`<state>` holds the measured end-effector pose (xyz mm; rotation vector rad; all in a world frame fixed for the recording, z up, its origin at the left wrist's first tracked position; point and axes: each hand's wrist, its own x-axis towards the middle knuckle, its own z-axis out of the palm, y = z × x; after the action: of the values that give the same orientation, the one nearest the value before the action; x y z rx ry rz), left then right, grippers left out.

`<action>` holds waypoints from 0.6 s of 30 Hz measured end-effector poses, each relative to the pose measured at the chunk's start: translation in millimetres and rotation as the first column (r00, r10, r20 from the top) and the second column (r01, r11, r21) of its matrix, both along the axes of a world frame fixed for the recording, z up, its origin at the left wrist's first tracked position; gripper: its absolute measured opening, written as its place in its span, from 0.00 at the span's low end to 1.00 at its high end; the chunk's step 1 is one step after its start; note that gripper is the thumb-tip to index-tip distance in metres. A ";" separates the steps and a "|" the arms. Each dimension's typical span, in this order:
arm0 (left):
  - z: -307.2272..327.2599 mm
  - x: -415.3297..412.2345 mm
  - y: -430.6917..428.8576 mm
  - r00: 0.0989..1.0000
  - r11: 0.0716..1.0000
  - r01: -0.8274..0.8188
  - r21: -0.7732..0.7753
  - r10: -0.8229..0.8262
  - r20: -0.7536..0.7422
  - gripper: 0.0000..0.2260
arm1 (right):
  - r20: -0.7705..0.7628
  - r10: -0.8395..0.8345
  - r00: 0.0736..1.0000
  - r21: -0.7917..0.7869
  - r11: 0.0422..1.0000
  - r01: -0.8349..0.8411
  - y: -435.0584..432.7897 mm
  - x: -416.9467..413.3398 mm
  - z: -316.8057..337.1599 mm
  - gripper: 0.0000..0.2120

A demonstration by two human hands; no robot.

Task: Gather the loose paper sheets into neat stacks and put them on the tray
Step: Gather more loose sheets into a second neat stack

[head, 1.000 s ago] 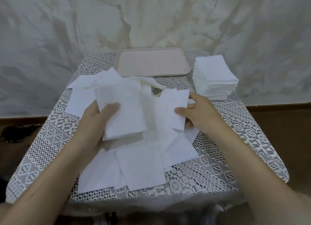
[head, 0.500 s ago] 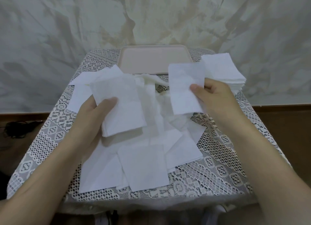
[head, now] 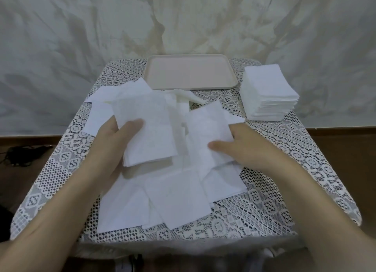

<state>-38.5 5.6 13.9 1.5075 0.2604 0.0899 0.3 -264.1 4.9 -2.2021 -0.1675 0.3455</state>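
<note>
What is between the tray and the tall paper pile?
Only a narrow strip of lace tablecloth separates the tray from the pile, seen in the head view.

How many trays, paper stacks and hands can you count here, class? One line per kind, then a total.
Tray: 1
Paper stacks: 2 (tall stack on the table, small stack in the left hand)
Hands: 2 (right hand pinches a sheet)
Total: 5

White paper sheets (head: 175,198), pale pink tray (head: 191,73), white lace tablecloth (head: 284,149).
</note>
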 end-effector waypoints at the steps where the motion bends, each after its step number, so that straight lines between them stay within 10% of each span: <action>1: 0.3 0.2 0.2 1.000 1.000 0.001 0.007 -0.001 0.002 0.09 | 0.051 -0.075 0.996 0.071 0.995 0.071 -1.8 5.3 -1.0 0.08; 18: -1.4 -1.4 -4.4 0.999 0.998 0.034 0.057 -0.035 0.002 0.09 | 0.248 -0.229 0.941 0.092 0.973 0.212 -19.6 21.5 -9.5 0.08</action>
<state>-39.9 1.1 12.5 1.5677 0.2311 0.0724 21.7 -283.6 -4.6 -2.1690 -0.0696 -0.0710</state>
